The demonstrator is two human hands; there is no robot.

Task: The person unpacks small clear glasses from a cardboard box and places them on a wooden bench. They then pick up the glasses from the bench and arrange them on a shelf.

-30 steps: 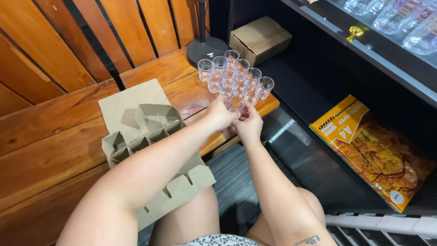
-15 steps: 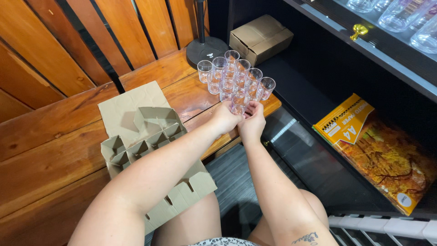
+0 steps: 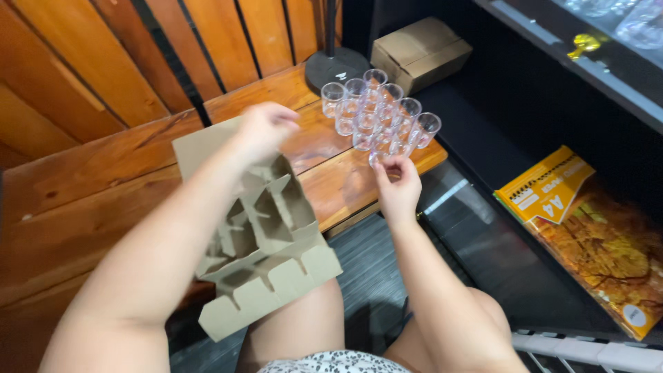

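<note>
My left hand (image 3: 266, 128) is over the top edge of the box (image 3: 255, 228), a brown card box with little walls inside that make small rooms. The picture is blurry there, so I cannot tell if my fingers are closed on the flap or just touching it. The box lies open on the wood bench (image 3: 83, 200), and its front flap hangs over the edge by my knee. My right hand (image 3: 397, 186) is at the near side of the cups (image 3: 380, 114). My fingertips are pinched around the bottom of the closest cup, a small clear one. The other cups stand close together in a bunch on the bench, near the round black base (image 3: 331, 65) of a stand. I think I am at the part where one hand takes a cup and the other hand gets the box ready. For the next move, I think the cup has to come up straight so it does not bump the others.
</note>
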